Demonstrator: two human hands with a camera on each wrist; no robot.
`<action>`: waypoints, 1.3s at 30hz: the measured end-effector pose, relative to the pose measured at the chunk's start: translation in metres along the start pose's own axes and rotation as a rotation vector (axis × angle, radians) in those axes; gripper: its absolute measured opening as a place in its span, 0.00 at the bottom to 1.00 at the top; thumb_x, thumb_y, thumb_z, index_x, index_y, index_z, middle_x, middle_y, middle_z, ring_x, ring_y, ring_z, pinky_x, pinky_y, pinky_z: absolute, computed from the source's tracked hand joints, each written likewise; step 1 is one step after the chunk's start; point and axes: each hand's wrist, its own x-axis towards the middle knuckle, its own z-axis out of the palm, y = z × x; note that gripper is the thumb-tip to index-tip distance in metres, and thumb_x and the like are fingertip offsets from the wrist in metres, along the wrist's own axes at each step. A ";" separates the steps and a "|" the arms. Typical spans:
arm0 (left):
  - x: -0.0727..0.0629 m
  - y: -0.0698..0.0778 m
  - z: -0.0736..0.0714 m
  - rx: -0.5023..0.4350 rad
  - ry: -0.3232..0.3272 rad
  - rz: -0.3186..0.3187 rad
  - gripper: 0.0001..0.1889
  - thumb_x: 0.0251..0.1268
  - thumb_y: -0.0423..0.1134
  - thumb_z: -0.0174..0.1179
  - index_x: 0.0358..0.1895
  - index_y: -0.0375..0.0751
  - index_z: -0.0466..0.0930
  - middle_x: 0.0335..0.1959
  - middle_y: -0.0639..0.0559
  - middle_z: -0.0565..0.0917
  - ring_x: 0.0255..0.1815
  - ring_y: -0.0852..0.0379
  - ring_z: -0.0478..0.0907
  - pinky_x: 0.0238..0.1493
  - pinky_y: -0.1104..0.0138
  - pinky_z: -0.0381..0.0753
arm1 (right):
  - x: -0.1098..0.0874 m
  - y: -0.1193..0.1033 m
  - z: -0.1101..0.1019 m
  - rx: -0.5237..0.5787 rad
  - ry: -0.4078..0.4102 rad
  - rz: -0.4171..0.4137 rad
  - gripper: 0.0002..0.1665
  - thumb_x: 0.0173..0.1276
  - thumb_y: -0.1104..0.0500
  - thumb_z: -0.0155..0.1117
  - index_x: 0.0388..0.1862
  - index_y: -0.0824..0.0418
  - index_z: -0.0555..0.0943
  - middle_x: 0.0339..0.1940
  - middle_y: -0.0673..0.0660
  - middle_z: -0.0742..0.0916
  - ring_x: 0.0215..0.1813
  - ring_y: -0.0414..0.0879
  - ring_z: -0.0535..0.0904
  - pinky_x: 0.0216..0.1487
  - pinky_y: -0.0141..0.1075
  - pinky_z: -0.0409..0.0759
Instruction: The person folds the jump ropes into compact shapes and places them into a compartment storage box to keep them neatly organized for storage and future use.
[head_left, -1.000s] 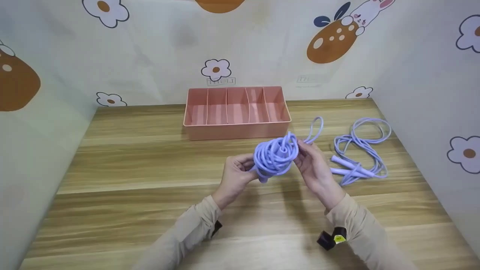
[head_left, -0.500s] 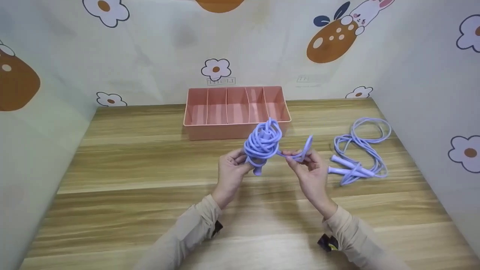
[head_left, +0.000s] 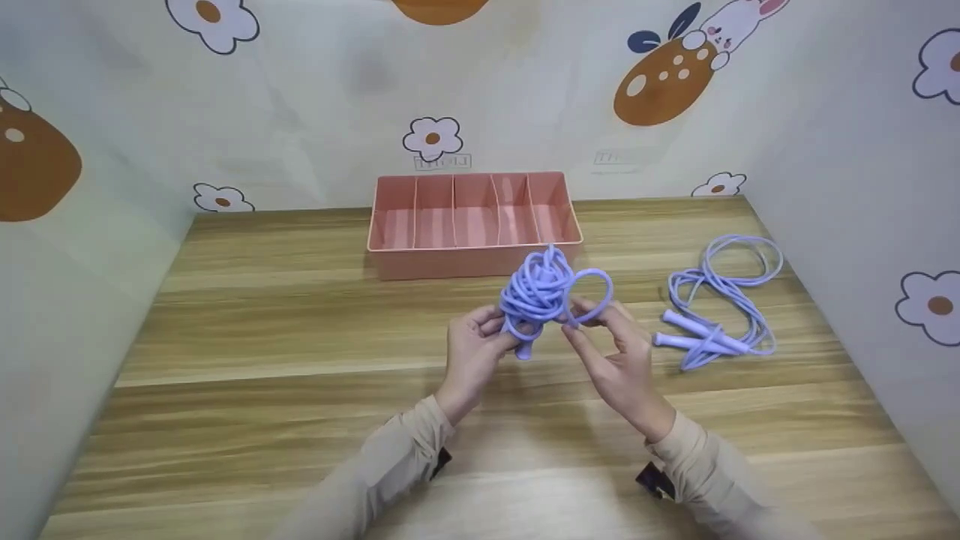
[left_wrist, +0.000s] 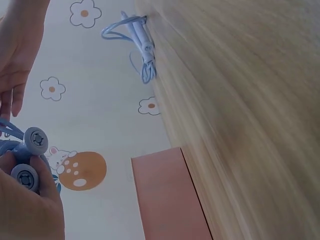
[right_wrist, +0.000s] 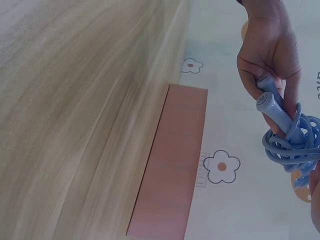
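Observation:
A light purple jump rope [head_left: 536, 289] is held up over the table, its cord wound in many turns around its two handles. My left hand [head_left: 474, 356] grips it low, around the handles; both handle ends show between the fingers in the left wrist view. On the other side, my right hand [head_left: 619, 364] pinches the cord between thumb and fingers, and a loose loop [head_left: 592, 296] stands up above those fingertips. A second jump rope [head_left: 724, 300] of the same colour lies on the table at the right, cord loosely coiled and handles side by side.
Behind the hands stands a pink box [head_left: 472, 262] with several compartments, near the back wall. Patterned walls [head_left: 315, 97] enclose the wooden table [head_left: 262, 322] at the back and both sides.
The right hand went from the side of the bundle out to the right with the loose cord, then back in close to it. The left hand tilted the bundle and shifted slightly.

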 end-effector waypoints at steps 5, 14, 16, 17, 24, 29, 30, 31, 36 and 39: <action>-0.003 -0.002 0.003 0.021 -0.001 0.016 0.15 0.45 0.24 0.62 0.40 0.19 0.76 0.35 0.32 0.82 0.32 0.60 0.81 0.29 0.73 0.79 | 0.002 -0.004 0.001 -0.102 -0.013 0.033 0.25 0.63 0.55 0.59 0.53 0.71 0.74 0.25 0.56 0.83 0.32 0.44 0.76 0.38 0.31 0.74; -0.004 -0.005 0.006 0.057 0.032 0.090 0.15 0.44 0.22 0.63 0.39 0.17 0.76 0.34 0.29 0.81 0.36 0.48 0.82 0.38 0.65 0.81 | 0.003 -0.008 0.002 -0.230 -0.014 0.148 0.25 0.59 0.70 0.60 0.57 0.67 0.73 0.22 0.53 0.81 0.30 0.44 0.77 0.36 0.32 0.73; -0.004 -0.006 0.006 0.079 0.034 0.104 0.15 0.44 0.22 0.63 0.39 0.17 0.76 0.34 0.29 0.81 0.36 0.46 0.82 0.38 0.65 0.81 | 0.004 -0.008 0.002 -0.255 -0.015 0.176 0.23 0.57 0.72 0.60 0.55 0.69 0.74 0.22 0.53 0.80 0.29 0.43 0.76 0.34 0.32 0.73; -0.004 -0.006 0.006 0.087 0.034 0.108 0.15 0.43 0.22 0.63 0.39 0.17 0.76 0.34 0.29 0.81 0.37 0.45 0.82 0.38 0.65 0.81 | 0.004 -0.008 0.002 -0.269 -0.017 0.188 0.23 0.57 0.72 0.60 0.54 0.70 0.74 0.21 0.53 0.80 0.29 0.43 0.76 0.32 0.32 0.72; -0.005 -0.005 0.007 0.117 0.007 0.097 0.16 0.43 0.22 0.65 0.39 0.19 0.77 0.35 0.30 0.82 0.37 0.45 0.82 0.38 0.66 0.81 | 0.006 -0.007 -0.002 -0.356 -0.105 0.211 0.23 0.62 0.67 0.56 0.58 0.69 0.71 0.21 0.53 0.75 0.27 0.42 0.67 0.26 0.33 0.65; -0.004 -0.004 0.006 0.134 -0.015 0.029 0.17 0.43 0.24 0.65 0.40 0.19 0.77 0.35 0.31 0.82 0.37 0.47 0.82 0.39 0.66 0.81 | 0.006 -0.002 -0.005 -0.375 -0.169 0.153 0.19 0.66 0.66 0.51 0.55 0.68 0.74 0.21 0.53 0.74 0.27 0.43 0.67 0.26 0.35 0.65; -0.004 -0.004 0.006 0.128 -0.017 0.013 0.17 0.43 0.24 0.65 0.40 0.19 0.76 0.35 0.31 0.82 0.37 0.47 0.82 0.39 0.65 0.81 | 0.005 -0.001 -0.006 -0.375 -0.174 0.135 0.18 0.67 0.65 0.50 0.55 0.68 0.75 0.20 0.53 0.74 0.27 0.43 0.67 0.26 0.35 0.66; -0.004 -0.004 0.005 0.120 -0.021 -0.001 0.17 0.44 0.24 0.64 0.41 0.18 0.76 0.35 0.31 0.82 0.36 0.47 0.82 0.38 0.65 0.81 | 0.004 0.000 -0.006 -0.368 -0.176 0.119 0.18 0.67 0.65 0.49 0.54 0.68 0.75 0.20 0.53 0.74 0.26 0.43 0.67 0.26 0.35 0.66; -0.002 -0.003 0.003 0.083 -0.028 -0.019 0.17 0.44 0.23 0.63 0.41 0.18 0.75 0.36 0.30 0.82 0.37 0.48 0.82 0.39 0.65 0.81 | 0.001 0.005 -0.005 -0.333 -0.184 0.073 0.20 0.71 0.60 0.46 0.56 0.67 0.74 0.18 0.52 0.74 0.25 0.42 0.67 0.25 0.31 0.66; -0.001 -0.003 0.001 0.107 -0.035 0.020 0.17 0.44 0.23 0.63 0.40 0.17 0.75 0.35 0.30 0.82 0.37 0.47 0.82 0.39 0.65 0.81 | 0.002 0.006 -0.005 -0.334 -0.193 0.075 0.20 0.71 0.60 0.47 0.58 0.66 0.73 0.18 0.52 0.76 0.25 0.42 0.68 0.25 0.31 0.66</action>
